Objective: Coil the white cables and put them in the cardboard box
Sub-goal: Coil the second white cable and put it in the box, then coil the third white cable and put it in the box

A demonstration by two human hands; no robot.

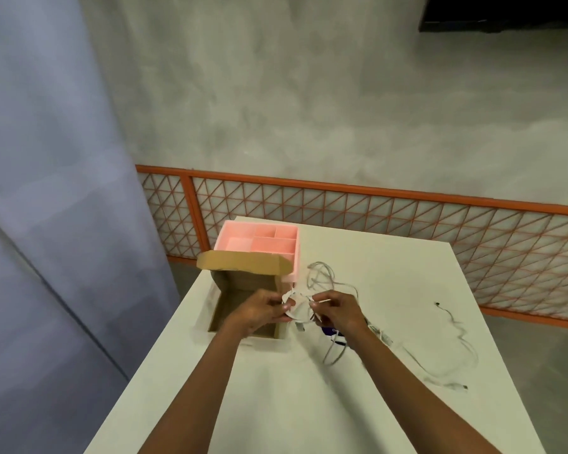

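Between my two hands is a small coil of white cable point(298, 309), held just right of the open cardboard box point(233, 294). My left hand point(262, 311) pinches the coil's left side, partly above the box. My right hand point(338, 311) pinches the cable at the coil's right side. More white cable point(322, 273) lies loose on the table beyond my hands. Another loop point(333, 352) shows under my right wrist. The box's lid flap stands open at the back; I see nothing inside it, though my left hand hides part of the inside.
A pink divided organiser point(259, 240) stands behind the box on the white table point(309, 404). A thin cable with dark ends point(456, 329) trails at the right. A small dark blue object point(330, 330) peeks from under my right hand. An orange lattice fence point(407, 217) runs behind the table.
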